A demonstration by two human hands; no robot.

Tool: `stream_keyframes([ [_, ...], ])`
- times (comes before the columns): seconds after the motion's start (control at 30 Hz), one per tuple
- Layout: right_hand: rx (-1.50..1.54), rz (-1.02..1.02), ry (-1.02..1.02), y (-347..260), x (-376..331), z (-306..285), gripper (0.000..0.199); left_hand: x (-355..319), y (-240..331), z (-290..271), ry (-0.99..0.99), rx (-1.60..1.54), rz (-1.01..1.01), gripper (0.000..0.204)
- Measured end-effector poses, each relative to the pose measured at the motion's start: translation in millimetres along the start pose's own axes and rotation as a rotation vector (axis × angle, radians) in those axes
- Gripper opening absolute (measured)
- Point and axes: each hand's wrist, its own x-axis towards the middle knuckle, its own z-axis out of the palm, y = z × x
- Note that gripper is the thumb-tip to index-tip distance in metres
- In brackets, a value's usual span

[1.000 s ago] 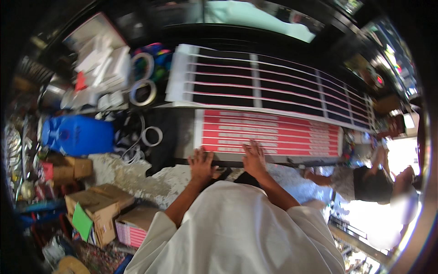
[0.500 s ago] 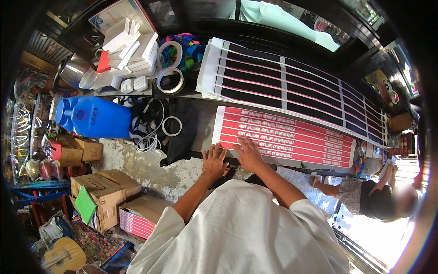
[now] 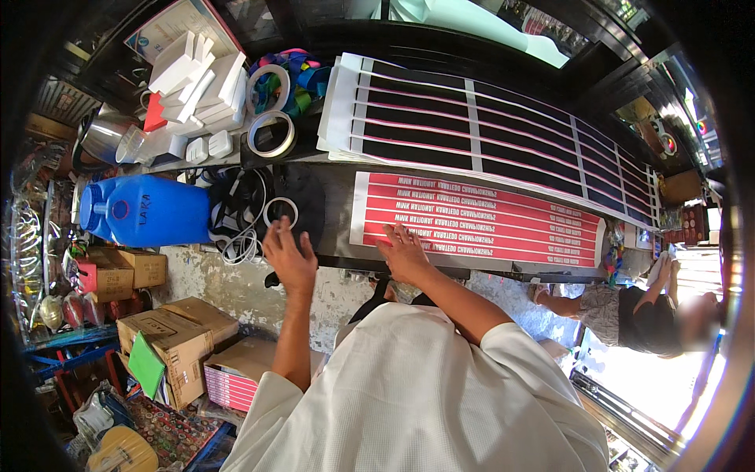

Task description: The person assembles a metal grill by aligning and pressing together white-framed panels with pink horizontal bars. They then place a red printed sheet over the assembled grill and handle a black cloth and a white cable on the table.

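My left hand is at the lower edge of a small roll of tape that lies on black cloth. Its fingers are apart; whether the fingertips touch the roll I cannot tell. My right hand rests with spread fingers on the near left part of a red and white printed sheet. Strips of white lettering run along this sheet, which lies flat on the dark bench. Behind it is a stack of larger sheets with black panels and thin pink lines.
Left of the tape stand white cables and a blue jug. Larger tape rolls and white boxes sit behind. Cardboard boxes stand at lower left. Another person is at the right.
My left hand has left the red sheet's edge and moved left to the small tape roll. My right hand stays on the sheet. The view has shifted slightly.
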Motion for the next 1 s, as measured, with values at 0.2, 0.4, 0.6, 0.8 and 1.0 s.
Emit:
stream_keyframes([
  [0.2, 0.046, 0.021, -0.035, -1.2, 1.3, 0.1, 0.074, 32.9, -30.2, 0.0, -0.13, 0.102, 0.0, 0.027],
  [0.4, 0.046, 0.026, -0.022, -0.1, 1.3, 3.1, 0.071, 26.0, -3.7, 9.0, -0.121, -0.167, 0.126, 0.02],
  [0.6, 0.061, 0.025, -0.016, -1.3, -0.5, -0.6, 0.069, -6.2, 26.2, 66.4, -0.466, -0.048, 0.214, 0.017],
  [0.8, 0.07, 0.024, 0.007, 0.1, -2.9, 0.1, 0.069, -10.7, 13.9, 104.1, -0.475, -0.025, 0.256, 0.015],
  [1.0, 0.078, 0.002, -0.001, 2.9, -1.3, -1.2, 0.067, -5.7, 11.8, 111.3, -0.463, -0.067, 0.249, 0.016],
])
